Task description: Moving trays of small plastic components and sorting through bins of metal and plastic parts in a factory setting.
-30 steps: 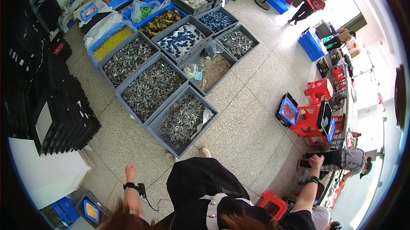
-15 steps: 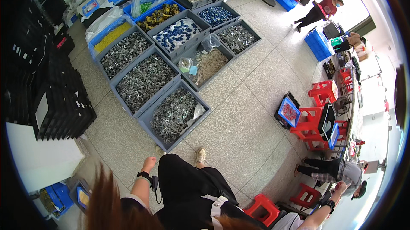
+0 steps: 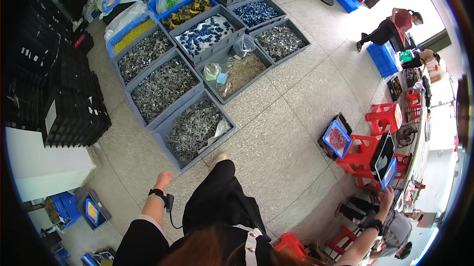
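My left hand (image 3: 163, 180) hangs over the floor, left of my knee, its fingers curled in with nothing visible in them. A dark band with a small box and cable is on that wrist. Nearest to it is a grey bin (image 3: 180, 163) of tangled metal clips (image 3: 195, 130), which the hand does not touch. Far out to the right, my right hand (image 3: 386, 197) is raised with its fingers loosely apart, and I see nothing held. In the picture it overlaps the area below a blue tray (image 3: 389, 172) beside the red stools.
More grey bins of small metal parts (image 3: 164, 88) and blue parts (image 3: 205, 34) spread ahead. Black stacked trays (image 3: 74, 113) stand left. Red stools (image 3: 359, 153) and a blue tray of red pieces (image 3: 337, 139) are right. People (image 3: 402, 24) work along the right side.
My body has turned and a foot has stepped beside the nearest bin. My left hand has swung slightly left, my right hand up. The far person in dark red has moved towards the blue crates.
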`<action>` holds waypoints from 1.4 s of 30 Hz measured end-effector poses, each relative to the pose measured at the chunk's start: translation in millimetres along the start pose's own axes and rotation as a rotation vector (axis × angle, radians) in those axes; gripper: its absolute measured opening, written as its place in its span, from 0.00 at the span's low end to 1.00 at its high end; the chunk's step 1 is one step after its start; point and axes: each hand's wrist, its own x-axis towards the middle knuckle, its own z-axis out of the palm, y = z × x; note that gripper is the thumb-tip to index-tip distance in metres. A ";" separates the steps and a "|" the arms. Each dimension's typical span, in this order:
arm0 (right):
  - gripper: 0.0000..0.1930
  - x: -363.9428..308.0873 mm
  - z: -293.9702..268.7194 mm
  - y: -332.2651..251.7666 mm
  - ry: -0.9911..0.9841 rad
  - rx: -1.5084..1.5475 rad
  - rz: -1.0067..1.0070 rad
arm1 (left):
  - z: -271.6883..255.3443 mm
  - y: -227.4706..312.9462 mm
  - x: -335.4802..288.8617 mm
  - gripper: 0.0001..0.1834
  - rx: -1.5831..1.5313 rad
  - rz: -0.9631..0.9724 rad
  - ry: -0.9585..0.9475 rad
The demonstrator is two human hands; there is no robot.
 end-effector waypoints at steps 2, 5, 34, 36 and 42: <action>0.16 20.8 48.4 -5.3 -0.068 -0.086 0.048 | 0.0 34.8 17.9 0.14 0.036 0.032 -0.004; 0.22 51.4 121.3 -16.1 -0.152 -0.179 0.024 | 20.0 70.0 52.9 0.14 -0.016 0.119 0.080; 0.13 458.7 917.5 -60.8 -0.978 -0.992 -0.445 | -2.1 744.2 248.6 0.09 -0.574 0.424 0.049; 0.17 466.9 977.1 -40.2 -1.016 -1.106 -0.535 | 37.9 764.1 287.0 0.09 -0.633 0.431 0.034; 0.24 503.4 1126.0 32.1 -1.010 -1.239 -0.828 | 31.6 830.8 373.2 0.09 -0.758 0.403 -0.123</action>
